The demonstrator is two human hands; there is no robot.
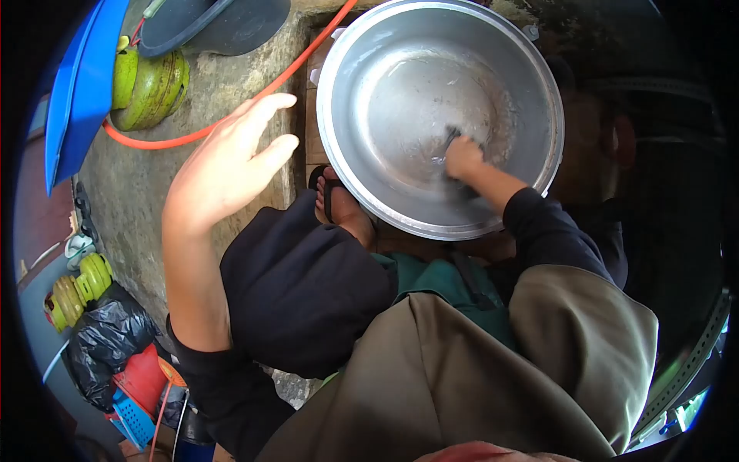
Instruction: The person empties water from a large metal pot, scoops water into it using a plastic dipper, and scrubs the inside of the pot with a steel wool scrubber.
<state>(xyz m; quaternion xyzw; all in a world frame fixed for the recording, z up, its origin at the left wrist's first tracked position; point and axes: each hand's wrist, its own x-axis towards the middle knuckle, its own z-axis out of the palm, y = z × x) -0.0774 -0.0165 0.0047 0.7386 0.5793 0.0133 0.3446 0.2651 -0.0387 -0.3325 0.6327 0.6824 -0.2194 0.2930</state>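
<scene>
A large, round aluminium pot (385,154) stands on the floor in front of me, its mouth facing up. My right hand (464,159) reaches down inside it, fingers closed around a small dark wad (453,135) near the pot's bottom. Motion blurs the wad, so its kind is unclear. Wet streaks and a brownish film show on the inner surface. My left hand (235,158) is raised to the left of the pot, holding nothing, with thumb and fingers apart. Behind it in the view runs an orange hose (173,143).
Left of the pot is a concrete ledge (254,73) with a green gas cylinder (158,88), a blue plastic container (73,100) and a dark basin (223,27). More cylinders (81,289), a black plastic bag (108,339) and a blue basket (135,420) lie at lower left. My sandaled foot (346,212) is beside the pot.
</scene>
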